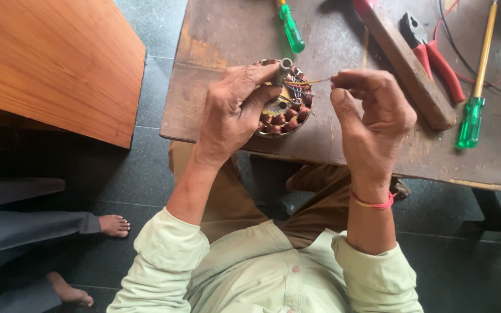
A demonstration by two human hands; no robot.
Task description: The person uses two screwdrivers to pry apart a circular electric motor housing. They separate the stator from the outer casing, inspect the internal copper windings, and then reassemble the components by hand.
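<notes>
My left hand (231, 110) grips a round motor stator (290, 110) with several copper-wound coils and a metal shaft, holding it tilted at the near edge of a worn wooden workbench (227, 40). My right hand (371, 119) pinches the end of a thin wire (314, 82) that runs out from the stator's top. A red thread is tied round my right wrist. Both sleeves are pale green.
On the bench lie a green-handled screwdriver (291, 29), a second green-handled screwdriver with a yellow shaft (474, 104), red-handled pliers (436, 55), a wooden-handled tool (407, 64) and loose wires (494, 78). A wooden board (53, 58) stands left. Another person's bare feet (113, 225) rest on the dark floor.
</notes>
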